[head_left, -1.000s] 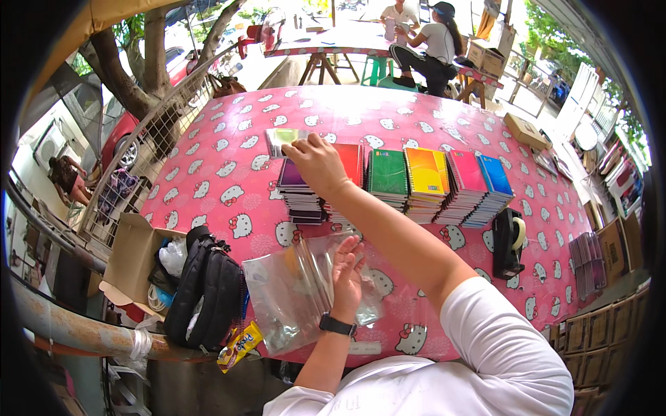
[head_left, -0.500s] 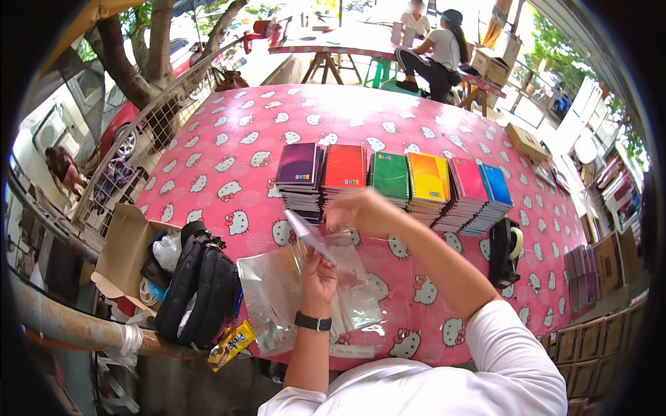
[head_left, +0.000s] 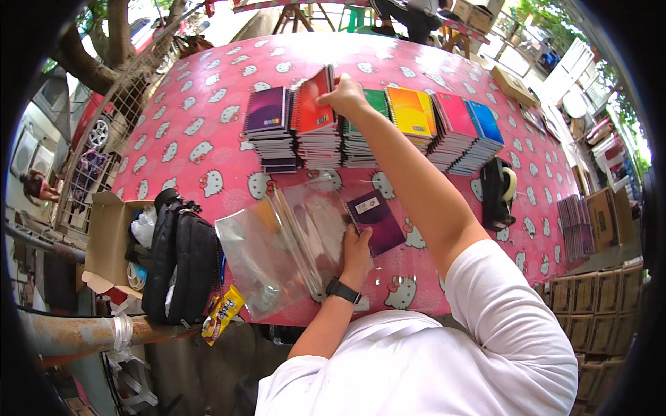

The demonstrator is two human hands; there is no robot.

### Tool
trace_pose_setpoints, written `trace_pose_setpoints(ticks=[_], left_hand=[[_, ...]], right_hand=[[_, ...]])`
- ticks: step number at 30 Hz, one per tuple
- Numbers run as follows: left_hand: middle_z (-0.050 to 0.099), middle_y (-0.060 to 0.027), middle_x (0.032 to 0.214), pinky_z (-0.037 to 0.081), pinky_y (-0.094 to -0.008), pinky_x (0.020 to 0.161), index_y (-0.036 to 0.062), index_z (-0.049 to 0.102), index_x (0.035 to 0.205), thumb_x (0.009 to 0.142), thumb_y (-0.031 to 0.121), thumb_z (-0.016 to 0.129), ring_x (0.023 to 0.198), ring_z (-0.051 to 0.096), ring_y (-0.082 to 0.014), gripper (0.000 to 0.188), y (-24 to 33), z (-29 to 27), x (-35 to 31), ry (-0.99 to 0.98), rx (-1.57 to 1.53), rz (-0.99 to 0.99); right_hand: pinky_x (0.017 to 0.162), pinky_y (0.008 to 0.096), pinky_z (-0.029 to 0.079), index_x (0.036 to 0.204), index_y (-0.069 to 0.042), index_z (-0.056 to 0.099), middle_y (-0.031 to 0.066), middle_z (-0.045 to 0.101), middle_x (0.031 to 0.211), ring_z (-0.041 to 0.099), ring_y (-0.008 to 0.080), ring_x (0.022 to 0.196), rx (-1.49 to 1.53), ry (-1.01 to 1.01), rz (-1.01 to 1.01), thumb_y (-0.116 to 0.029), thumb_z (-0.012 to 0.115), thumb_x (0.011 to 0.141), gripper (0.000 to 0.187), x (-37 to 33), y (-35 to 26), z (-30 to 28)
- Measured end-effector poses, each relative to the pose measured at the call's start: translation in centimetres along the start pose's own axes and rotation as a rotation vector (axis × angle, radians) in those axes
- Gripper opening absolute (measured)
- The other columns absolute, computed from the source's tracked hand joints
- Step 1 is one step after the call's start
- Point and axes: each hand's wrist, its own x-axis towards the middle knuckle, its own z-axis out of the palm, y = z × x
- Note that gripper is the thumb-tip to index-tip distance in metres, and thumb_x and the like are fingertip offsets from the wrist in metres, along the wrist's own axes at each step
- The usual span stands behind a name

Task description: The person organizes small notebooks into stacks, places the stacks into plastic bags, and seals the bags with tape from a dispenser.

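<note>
My left hand (head_left: 356, 255) grips the lower left edge of a purple spiral notebook (head_left: 383, 232), its pale label facing up, beside several clear plastic sleeves (head_left: 250, 260). Farther off, my right hand (head_left: 345, 97) pinches the upper right edge of a red spiral notebook (head_left: 312, 100), which is tilted up over the stack of red notebooks (head_left: 320, 147). To the left stands a purple notebook stack (head_left: 266, 111). On the right are stacks of green (head_left: 377, 101), yellow (head_left: 409, 111), pink (head_left: 456, 114) and blue notebooks (head_left: 485, 125); my right arm partly covers the green one.
A black tape dispenser (head_left: 497, 197) sits right of the stacks. At the left edge are a black bag (head_left: 182, 267), an open cardboard box (head_left: 107, 232) and a yellow snack packet (head_left: 222, 315). More notebooks (head_left: 575, 229) and cartons (head_left: 590, 305) stand at the right.
My right hand has moved up and away to the red stack and taken hold of its top notebook. My left hand has moved right, and the purple notebook now lies label up.
</note>
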Motion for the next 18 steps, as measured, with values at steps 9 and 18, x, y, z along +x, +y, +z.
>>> trace_pose_setpoints(ticks=[9, 18], left_hand=[[0.061, -0.0149, 0.095, 0.044, -0.0350, 0.081, -0.0023, 0.055, 0.099, 0.084, 0.016, 0.063, 0.089, 0.058, -0.0225, 0.025, -1.4, -0.8, 0.4, 0.098, 0.165, -0.130], [0.062, -0.0170, 0.103, 0.045, -0.0355, 0.084, -0.0014, 0.053, 0.108, 0.084, 0.022, 0.062, 0.096, 0.059, -0.0271, 0.034, -0.8, -1.6, 0.1, 0.032, 0.461, 0.008]], right_hand=[[0.073, 0.0410, 0.049, 0.104, -0.003, 0.052, 0.0196, 0.063, 0.091, 0.063, 0.0357, 0.087, -0.460, -0.165, -0.069, -0.003, 0.067, 0.068, 0.039, -21.1, 12.1, -3.6], [0.070, 0.0390, 0.051, 0.088, 0.000, 0.063, 0.0156, 0.066, 0.081, 0.065, 0.0280, 0.078, -0.002, -0.118, -0.139, -0.022, 0.061, 0.080, 0.023, -14.3, 7.0, -6.6]])
